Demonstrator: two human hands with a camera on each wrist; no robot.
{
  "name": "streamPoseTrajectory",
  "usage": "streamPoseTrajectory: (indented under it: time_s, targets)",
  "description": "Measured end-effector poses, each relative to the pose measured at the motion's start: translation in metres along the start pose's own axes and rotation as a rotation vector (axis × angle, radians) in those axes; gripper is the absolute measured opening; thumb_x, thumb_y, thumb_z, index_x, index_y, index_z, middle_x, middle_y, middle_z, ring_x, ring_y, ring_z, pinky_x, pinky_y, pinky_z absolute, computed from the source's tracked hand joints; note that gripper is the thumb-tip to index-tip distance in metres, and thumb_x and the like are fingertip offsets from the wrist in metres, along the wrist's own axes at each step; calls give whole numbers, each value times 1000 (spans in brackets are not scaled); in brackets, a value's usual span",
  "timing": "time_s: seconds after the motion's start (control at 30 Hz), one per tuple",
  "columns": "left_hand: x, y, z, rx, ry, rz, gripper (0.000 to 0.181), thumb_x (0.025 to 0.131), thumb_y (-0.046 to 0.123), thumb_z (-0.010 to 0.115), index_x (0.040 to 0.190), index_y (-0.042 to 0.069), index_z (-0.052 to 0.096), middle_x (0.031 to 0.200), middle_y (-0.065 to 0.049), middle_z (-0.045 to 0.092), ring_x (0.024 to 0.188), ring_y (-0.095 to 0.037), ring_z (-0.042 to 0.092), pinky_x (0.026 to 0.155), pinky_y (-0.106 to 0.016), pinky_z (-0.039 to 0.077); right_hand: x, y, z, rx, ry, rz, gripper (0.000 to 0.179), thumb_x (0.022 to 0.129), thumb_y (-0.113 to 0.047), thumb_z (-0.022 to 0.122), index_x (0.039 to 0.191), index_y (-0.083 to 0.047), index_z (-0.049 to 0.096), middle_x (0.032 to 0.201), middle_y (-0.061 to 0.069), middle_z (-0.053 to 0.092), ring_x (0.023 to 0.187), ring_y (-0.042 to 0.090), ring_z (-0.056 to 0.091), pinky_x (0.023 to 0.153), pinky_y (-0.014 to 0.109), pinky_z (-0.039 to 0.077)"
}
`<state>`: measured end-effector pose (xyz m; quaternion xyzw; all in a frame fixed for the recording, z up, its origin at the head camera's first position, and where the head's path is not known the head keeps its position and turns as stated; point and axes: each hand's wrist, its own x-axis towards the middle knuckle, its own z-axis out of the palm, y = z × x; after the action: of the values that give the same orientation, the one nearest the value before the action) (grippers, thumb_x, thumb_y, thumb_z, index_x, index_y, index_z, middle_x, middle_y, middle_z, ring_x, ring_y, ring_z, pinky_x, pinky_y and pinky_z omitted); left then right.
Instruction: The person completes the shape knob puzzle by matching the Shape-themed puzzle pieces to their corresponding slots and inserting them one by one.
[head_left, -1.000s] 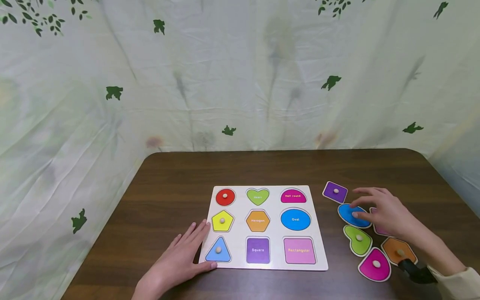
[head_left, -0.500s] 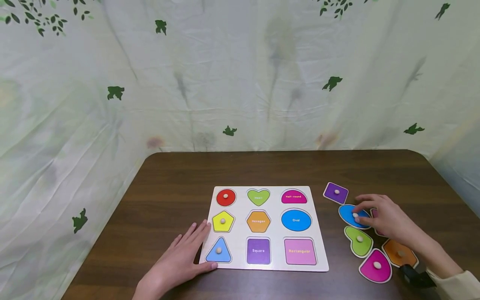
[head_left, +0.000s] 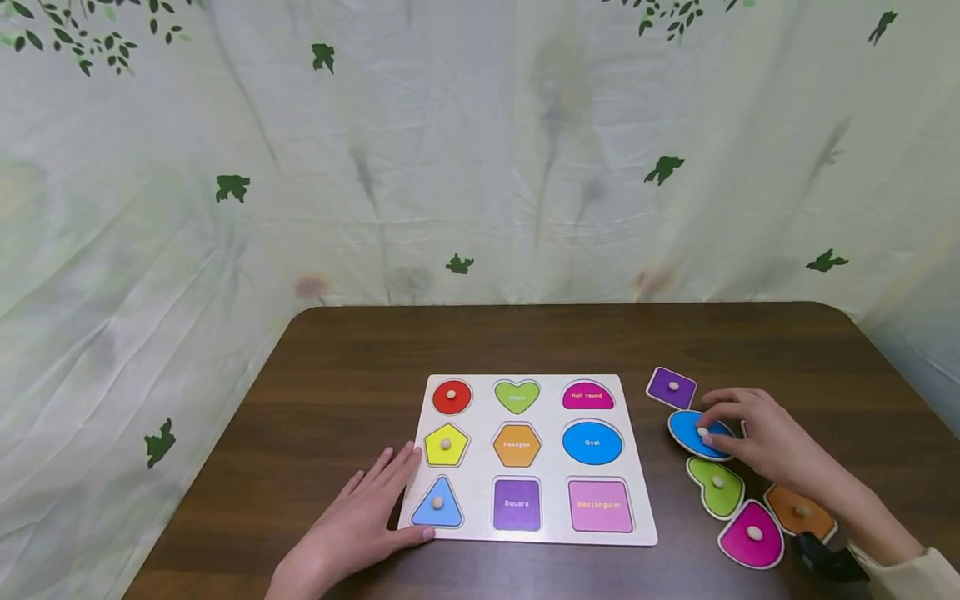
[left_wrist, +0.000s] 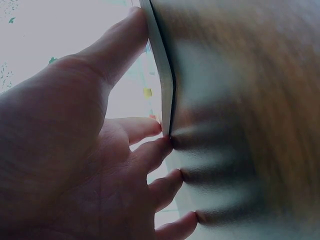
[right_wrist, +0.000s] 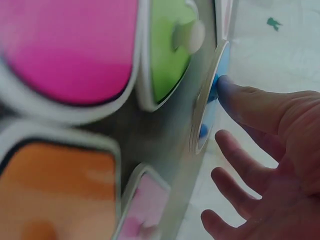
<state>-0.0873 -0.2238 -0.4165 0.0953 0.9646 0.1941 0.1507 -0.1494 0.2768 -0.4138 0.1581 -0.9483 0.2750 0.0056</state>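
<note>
On the table lies a white shape puzzle board (head_left: 551,471). At its left edge my left hand (head_left: 356,517) rests with fingers spread, the thumb on the lower left corner; in the left wrist view, the thumb (left_wrist: 120,42) lies along the board's edge. To the right of the board, my right hand (head_left: 776,442) pinches the knob of the blue oval puzzle piece (head_left: 684,430) between thumb and fingers. The right wrist view shows this oval piece (right_wrist: 199,120) edge-on, with the other fingers extended beside it. The forearm and hand hide the pink piece in the head view.
Around the right hand lie loose knobbed pieces: purple (head_left: 670,387), green heart (head_left: 716,487), magenta half round (head_left: 750,537), orange (head_left: 798,510) and pink (right_wrist: 147,200). Red circle (head_left: 452,403), yellow pentagon (head_left: 435,454) and blue triangle (head_left: 437,517) pieces sit in the board.
My right thumb and fingers have closed on the oval's knob, and the oval piece has shifted slightly left toward the board. The left hand stays where it was.
</note>
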Motion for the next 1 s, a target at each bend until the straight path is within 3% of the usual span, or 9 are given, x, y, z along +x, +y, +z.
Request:
streamPoseTrajectory:
  time_s: [0.53, 0.7, 1.0]
  targets:
    - [0, 0, 0, 4, 2, 4, 104, 73, 64, 75, 156, 18, 31, 161, -1, 26, 147, -33, 17, 112, -64, 19, 11, -40, 16, 16, 27, -111, 19, 82, -8, 79, 93, -22, 72, 123, 17, 59, 120, 45, 42, 89, 72, 38]
    - [-1, 0, 0, 2, 4, 9, 104, 74, 64, 75, 156, 18, 31, 161, -1, 26, 147, -33, 17, 112, -64, 19, 18, -50, 24, 14, 21, -131, 22, 80, -8, 81, 93, -23, 73, 123, 15, 59, 119, 43, 45, 86, 66, 47]
    - [-1, -1, 1, -1, 11, 12, 103, 74, 65, 75, 156, 19, 31, 161, 1, 25, 148, -32, 17, 112, -64, 19, 29, -66, 34, 45, -6, -182, 22, 78, -7, 82, 89, -23, 73, 119, 11, 61, 114, 37, 53, 86, 56, 52]
